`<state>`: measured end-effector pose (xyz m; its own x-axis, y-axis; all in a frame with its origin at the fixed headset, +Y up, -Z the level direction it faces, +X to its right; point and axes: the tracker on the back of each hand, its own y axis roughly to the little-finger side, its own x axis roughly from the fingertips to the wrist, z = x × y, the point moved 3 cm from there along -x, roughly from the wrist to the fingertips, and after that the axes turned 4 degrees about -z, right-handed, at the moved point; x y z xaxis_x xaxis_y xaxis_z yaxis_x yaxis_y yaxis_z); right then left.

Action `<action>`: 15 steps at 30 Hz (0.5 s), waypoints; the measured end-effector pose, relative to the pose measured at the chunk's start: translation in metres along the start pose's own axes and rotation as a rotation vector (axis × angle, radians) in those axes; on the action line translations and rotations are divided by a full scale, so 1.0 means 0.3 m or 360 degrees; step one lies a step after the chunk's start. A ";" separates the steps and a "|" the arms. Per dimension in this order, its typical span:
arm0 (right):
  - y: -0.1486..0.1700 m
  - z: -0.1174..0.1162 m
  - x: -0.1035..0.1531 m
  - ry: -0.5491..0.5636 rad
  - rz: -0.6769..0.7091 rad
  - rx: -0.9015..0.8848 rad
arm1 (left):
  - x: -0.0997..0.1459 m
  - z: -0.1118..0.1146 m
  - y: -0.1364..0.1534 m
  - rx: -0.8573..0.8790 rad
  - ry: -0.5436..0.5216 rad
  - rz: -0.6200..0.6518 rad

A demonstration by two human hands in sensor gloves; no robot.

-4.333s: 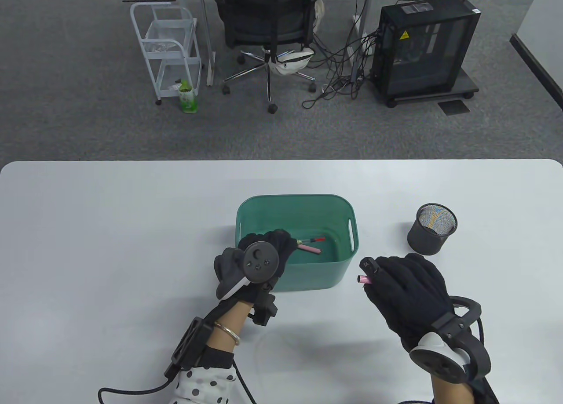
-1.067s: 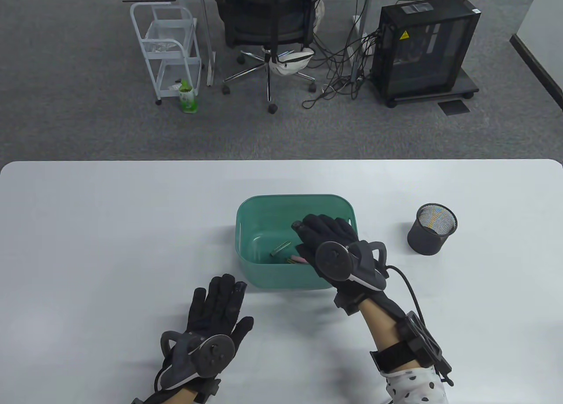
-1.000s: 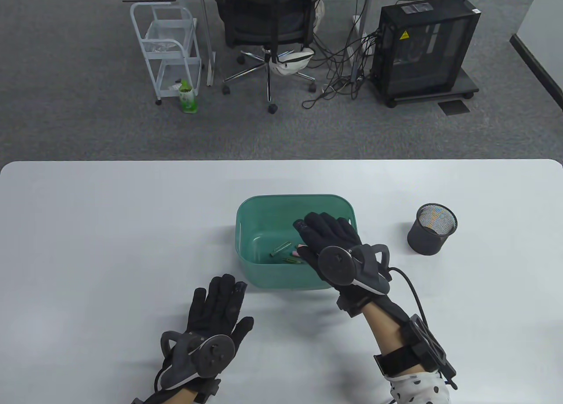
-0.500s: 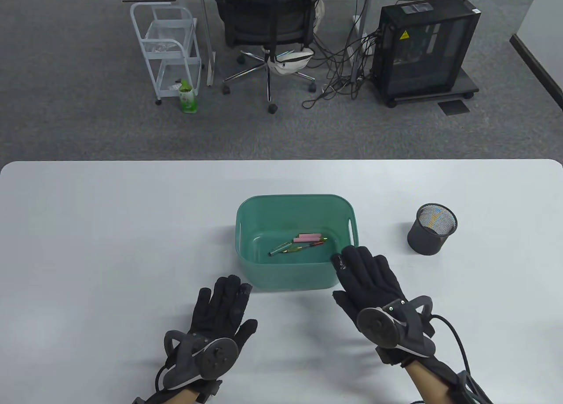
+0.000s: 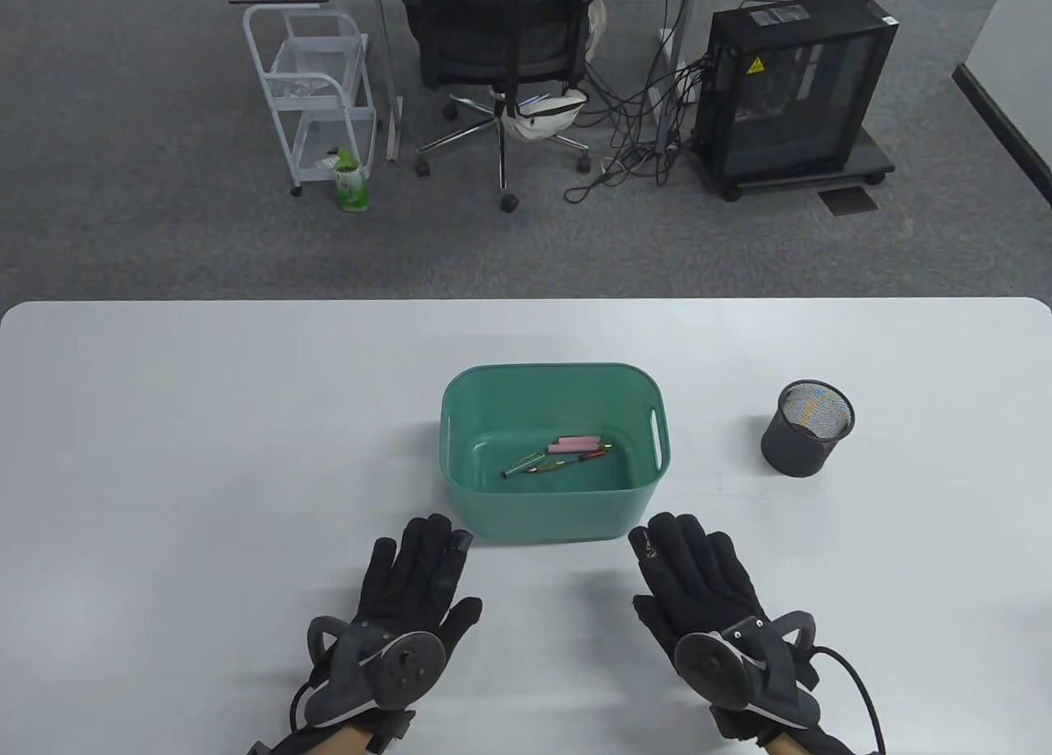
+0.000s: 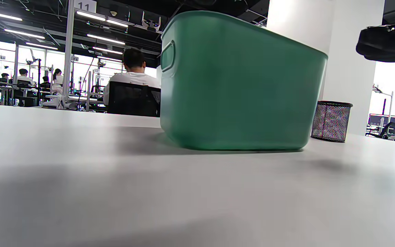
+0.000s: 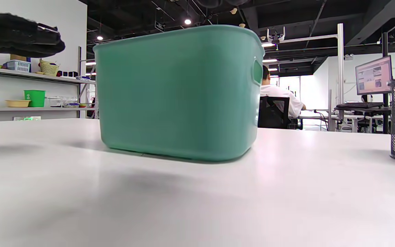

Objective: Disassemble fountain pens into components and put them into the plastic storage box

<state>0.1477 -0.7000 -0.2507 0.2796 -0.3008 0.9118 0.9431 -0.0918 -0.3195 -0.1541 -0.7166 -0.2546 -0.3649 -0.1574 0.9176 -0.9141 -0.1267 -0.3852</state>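
Table view: pen parts lie loose on the floor of the green box, a pink tube, a greenish piece & a thin red-tipped piece, bunched near mid-box. Box sits mid-table, upright. Left hand flat on the table just beside the box's near-left corner, fingers straight & spread, holding nothing. Right hand flat near the box's near-right corner, fingers straight, together, also holding nothing. Mesh cup stands apart to the right of the box. Wrist views: both show the box wall close up, w/ other people at desks behind.
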 end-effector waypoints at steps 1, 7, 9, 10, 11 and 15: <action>0.000 -0.003 0.002 0.0001 0.0000 0.0005 | 0.000 0.000 0.000 0.0001 0.0001 0.0001; 0.010 -0.015 0.018 0.0045 -0.0031 0.0021 | -0.001 0.003 -0.001 0.0006 0.0011 0.0007; 0.014 -0.020 0.021 0.0047 -0.0044 0.0022 | -0.001 0.004 -0.001 0.0021 0.0014 0.0006; 0.016 -0.025 0.023 0.0038 -0.0052 0.0022 | -0.001 0.005 -0.001 0.0023 0.0017 0.0007; 0.017 -0.027 0.023 0.0034 -0.0054 0.0021 | -0.001 0.006 -0.002 0.0020 0.0020 0.0007; 0.017 -0.035 0.025 0.0019 -0.0053 0.0030 | -0.002 0.008 -0.002 0.0019 0.0035 0.0011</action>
<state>0.1528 -0.7126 -0.2483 0.2461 -0.3094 0.9186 0.9551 -0.0840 -0.2841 -0.1528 -0.7188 -0.2550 -0.3749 -0.1369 0.9169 -0.9095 -0.1371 -0.3923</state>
